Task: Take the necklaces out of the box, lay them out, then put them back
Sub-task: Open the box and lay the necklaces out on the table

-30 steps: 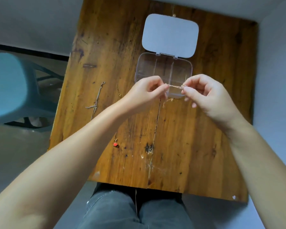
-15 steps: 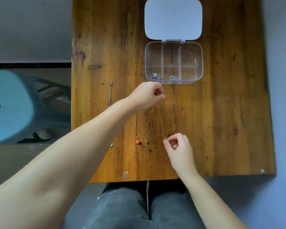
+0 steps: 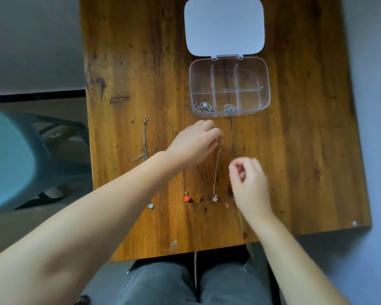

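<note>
A person lays necklaces in a row on a wooden table [image 3: 295,150], short of the clear box [image 3: 229,86]. The right hand [image 3: 249,183], fingers curled loosely on nothing, hovers just right of the white-pendant necklace [image 3: 217,168]. The left hand [image 3: 194,146] pinches its clasp end nearer the box; setting that end down gently should keep the chain straight. Two chains remain in the box's near compartments.
</note>
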A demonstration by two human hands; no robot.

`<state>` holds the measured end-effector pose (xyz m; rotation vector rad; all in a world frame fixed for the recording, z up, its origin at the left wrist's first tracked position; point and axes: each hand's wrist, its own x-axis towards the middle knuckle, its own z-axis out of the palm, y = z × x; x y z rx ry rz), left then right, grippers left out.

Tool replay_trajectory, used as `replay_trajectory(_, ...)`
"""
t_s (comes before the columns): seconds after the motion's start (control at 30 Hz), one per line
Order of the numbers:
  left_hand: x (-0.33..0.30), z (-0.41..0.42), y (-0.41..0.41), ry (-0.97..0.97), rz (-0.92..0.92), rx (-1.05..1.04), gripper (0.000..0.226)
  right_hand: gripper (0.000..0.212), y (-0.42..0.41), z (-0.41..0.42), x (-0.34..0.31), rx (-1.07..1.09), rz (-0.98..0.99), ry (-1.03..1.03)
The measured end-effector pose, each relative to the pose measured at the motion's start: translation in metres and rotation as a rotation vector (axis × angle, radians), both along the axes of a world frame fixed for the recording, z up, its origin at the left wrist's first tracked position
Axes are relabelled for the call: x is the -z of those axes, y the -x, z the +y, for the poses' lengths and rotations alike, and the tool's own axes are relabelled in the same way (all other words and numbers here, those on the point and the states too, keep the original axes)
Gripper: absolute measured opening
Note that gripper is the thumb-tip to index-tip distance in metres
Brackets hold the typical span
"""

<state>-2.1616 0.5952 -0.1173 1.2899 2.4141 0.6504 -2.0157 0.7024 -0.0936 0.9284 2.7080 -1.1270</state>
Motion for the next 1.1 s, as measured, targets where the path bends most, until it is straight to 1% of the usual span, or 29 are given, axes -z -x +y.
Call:
replay_trajectory(0.07,-0.001,-0.013,0.004,-0.062,0.021,-0.214,0.032,0.016,0.044,0.017,-0.013,-0.088,0.111,-0.079)
replay_trajectory(0.1,-0.002,-0.018,0.008,-0.072,0.011,-0.324,0.036,0.019,0.068,0.022,-0.017,-0.149,0.126,-0.104)
replay_trajectory(0.17,-0.001,-0.021,0.016,-0.066,-0.019,-0.459,0.042,0.026,0.115,0.029,-0.015,-0.289,0.069,-0.138)
replay_trajectory(0.23,-0.001,-0.018,0.022,-0.059,-0.026,-0.476,0.040,0.029,0.151,0.031,-0.008,-0.448,-0.038,-0.208)
replay_trajectory(0.3,-0.001,-0.013,0.027,-0.082,-0.010,-0.477,0.032,0.029,0.173,0.032,-0.001,-0.611,-0.142,-0.328)
replay_trajectory(0.37,-0.001,-0.010,0.030,-0.105,0.010,-0.499,0.025,0.027,0.185,0.034,0.005,-0.713,-0.205,-0.419)
replay_trajectory(0.53,0.002,-0.009,0.029,-0.129,0.003,-0.517,0.020,0.015,0.196,0.033,0.008,-0.789,-0.242,-0.479)
replay_trajectory(0.67,0.004,-0.007,0.027,-0.105,0.022,-0.506,0.021,0.012,0.196,0.035,0.006,-0.837,-0.208,-0.522)
replay_trajectory(0.73,0.003,-0.005,0.024,-0.078,0.038,-0.539,0.025,0.012,0.191,0.040,0.001,-0.791,-0.159,-0.450)
replay_trajectory(0.83,-0.006,-0.002,0.023,-0.080,0.052,-0.614,0.037,0.011,0.179,0.048,-0.016,-0.674,-0.071,-0.201)
replay_trajectory(0.9,-0.018,0.006,0.021,-0.125,0.030,-0.575,0.044,0.007,0.167,0.056,-0.035,-0.606,-0.013,-0.048)
replay_trajectory(0.97,-0.034,0.019,0.021,-0.194,-0.088,-0.476,0.040,0.004,0.152,0.068,-0.056,-0.542,0.035,0.138)
replay_trajectory(1.07,-0.059,0.040,0.016,-0.283,-0.373,-0.427,0.016,0.002,0.123,0.095,-0.082,-0.379,0.118,0.588)
replay_trajectory(1.1,-0.066,0.045,0.015,-0.294,-0.464,-0.431,0.017,0.004,0.111,0.106,-0.086,-0.302,0.149,0.728)
